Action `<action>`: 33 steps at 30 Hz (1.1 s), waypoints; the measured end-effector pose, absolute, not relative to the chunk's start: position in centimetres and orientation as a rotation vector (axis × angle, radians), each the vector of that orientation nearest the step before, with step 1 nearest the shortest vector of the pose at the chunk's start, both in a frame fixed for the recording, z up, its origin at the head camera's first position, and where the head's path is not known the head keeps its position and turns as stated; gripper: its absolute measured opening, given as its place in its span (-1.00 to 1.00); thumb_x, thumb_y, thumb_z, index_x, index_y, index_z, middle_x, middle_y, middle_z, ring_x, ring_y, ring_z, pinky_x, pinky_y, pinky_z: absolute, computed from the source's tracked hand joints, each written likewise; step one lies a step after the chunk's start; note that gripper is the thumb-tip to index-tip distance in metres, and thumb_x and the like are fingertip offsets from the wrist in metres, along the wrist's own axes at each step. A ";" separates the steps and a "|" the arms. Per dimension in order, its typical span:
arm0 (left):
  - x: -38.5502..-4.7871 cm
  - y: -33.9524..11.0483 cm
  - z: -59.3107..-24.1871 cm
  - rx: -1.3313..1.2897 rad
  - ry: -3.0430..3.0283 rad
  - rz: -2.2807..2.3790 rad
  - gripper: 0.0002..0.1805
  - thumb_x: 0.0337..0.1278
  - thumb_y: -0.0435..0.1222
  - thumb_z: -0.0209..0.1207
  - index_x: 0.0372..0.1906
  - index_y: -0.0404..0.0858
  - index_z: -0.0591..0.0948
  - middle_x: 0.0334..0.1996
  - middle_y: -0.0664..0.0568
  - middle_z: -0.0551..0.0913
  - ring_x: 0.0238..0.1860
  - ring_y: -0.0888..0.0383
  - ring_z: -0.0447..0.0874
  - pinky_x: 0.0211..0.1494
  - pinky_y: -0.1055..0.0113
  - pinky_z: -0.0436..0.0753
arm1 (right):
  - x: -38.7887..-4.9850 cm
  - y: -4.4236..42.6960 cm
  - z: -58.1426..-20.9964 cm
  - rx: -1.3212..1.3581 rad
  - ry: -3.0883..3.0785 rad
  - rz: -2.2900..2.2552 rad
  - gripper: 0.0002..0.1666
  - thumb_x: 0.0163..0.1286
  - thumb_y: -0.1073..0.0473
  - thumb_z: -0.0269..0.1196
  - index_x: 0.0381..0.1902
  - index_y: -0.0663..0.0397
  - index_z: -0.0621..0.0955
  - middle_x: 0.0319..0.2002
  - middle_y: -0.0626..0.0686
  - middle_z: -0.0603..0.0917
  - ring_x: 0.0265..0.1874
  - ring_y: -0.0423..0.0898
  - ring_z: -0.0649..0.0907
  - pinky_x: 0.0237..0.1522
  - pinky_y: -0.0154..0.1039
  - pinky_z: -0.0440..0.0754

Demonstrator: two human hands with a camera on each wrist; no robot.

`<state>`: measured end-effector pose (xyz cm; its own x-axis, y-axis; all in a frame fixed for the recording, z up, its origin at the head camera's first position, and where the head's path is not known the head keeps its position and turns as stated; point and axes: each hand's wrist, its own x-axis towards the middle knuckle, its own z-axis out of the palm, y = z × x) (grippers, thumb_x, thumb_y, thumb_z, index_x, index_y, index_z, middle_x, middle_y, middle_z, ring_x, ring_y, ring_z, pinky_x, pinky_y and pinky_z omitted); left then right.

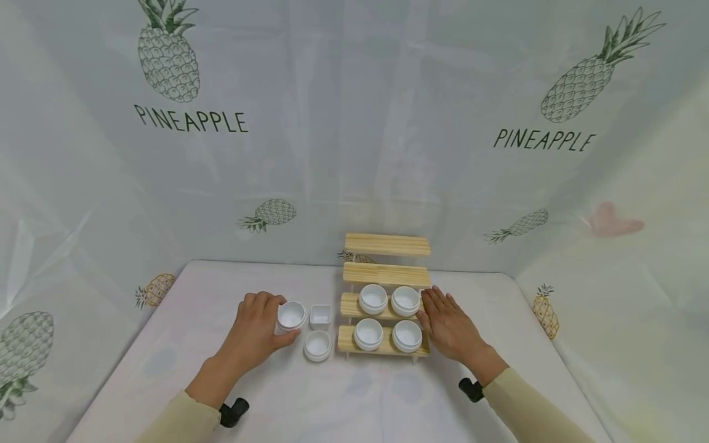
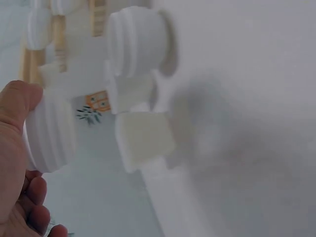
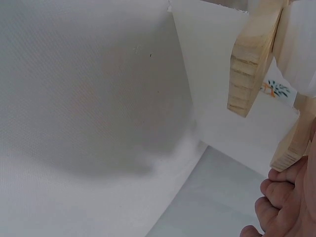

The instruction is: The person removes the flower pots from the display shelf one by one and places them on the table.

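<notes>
Head view: what is shown, taken by size?

A pale surface (image 1: 310,400) is seen first, and on it a stepped wooden stand (image 1: 386,274) is set.

And the hands?

By the left hand (image 1: 255,329), left of the stand, a round white cup (image 1: 291,315) is gripped between thumb and fingers. The right hand (image 1: 451,326) is held with fingers extended at the stand's right end, with nothing grasped.

How might the held cup be expected to handle?

It may be judged light and stiff, rather slippery on its smooth wall, and perhaps easily chipped; the material cannot be told. Hold is best taken round the outer wall, where ridges are seen in the left wrist view. Whether its base is lifted cannot be told.

What else is placed about?

Four similar cups (image 1: 373,298) are stood on the stand's two lower steps, two on each. Just left of the stand, another round cup (image 1: 318,347) is set, with a small square cup (image 1: 320,315) behind it. By these two, the low path from the held cup to the stand is partly blocked.
</notes>
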<state>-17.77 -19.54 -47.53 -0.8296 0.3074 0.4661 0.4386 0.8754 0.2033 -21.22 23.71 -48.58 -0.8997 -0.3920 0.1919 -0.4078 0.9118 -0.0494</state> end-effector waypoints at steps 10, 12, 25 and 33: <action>-16.8 -20.6 -52.1 -0.487 -2.666 -0.422 -0.25 -0.12 0.04 0.62 0.06 -0.38 0.61 -0.11 -0.12 0.58 -0.07 -0.11 0.42 0.02 -0.01 0.44 | -21.3 23.9 -48.6 0.618 -2.895 0.143 -0.26 0.76 -0.10 -0.12 0.55 0.42 0.30 0.56 0.37 0.34 0.60 0.30 0.27 0.57 0.25 0.22; -16.8 -20.8 -53.0 -0.482 -2.679 -0.416 -0.25 -0.11 0.05 0.62 0.07 -0.37 0.62 -0.11 -0.10 0.58 -0.07 -0.09 0.42 0.02 0.00 0.44 | -21.3 23.9 -48.6 0.622 -2.893 0.144 -0.25 0.76 -0.10 -0.12 0.55 0.43 0.30 0.56 0.37 0.33 0.60 0.29 0.27 0.57 0.24 0.21; -16.2 -20.9 -54.7 -0.462 -2.732 -0.394 -0.24 -0.06 0.08 0.58 0.09 -0.38 0.60 -0.12 -0.09 0.55 -0.06 -0.08 0.40 0.02 0.04 0.41 | -21.4 23.5 -48.7 0.638 -2.899 0.144 -0.25 0.76 -0.09 -0.12 0.56 0.44 0.29 0.56 0.37 0.33 0.60 0.30 0.26 0.57 0.25 0.21; -16.4 -20.6 -54.8 -0.446 -2.760 -0.398 -0.21 -0.03 0.11 0.57 0.10 -0.40 0.60 -0.10 -0.10 0.56 -0.04 -0.09 0.41 0.04 0.03 0.42 | -21.2 23.6 -48.5 0.625 -2.914 0.141 -0.24 0.77 -0.11 -0.14 0.56 0.43 0.28 0.56 0.37 0.32 0.61 0.30 0.26 0.57 0.24 0.21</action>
<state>-16.37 -20.64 -54.81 -0.9013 0.2566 0.3490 0.3448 0.9127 0.2194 -21.22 23.60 -48.55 -0.9004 -0.3992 0.1730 -0.4140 0.9084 -0.0590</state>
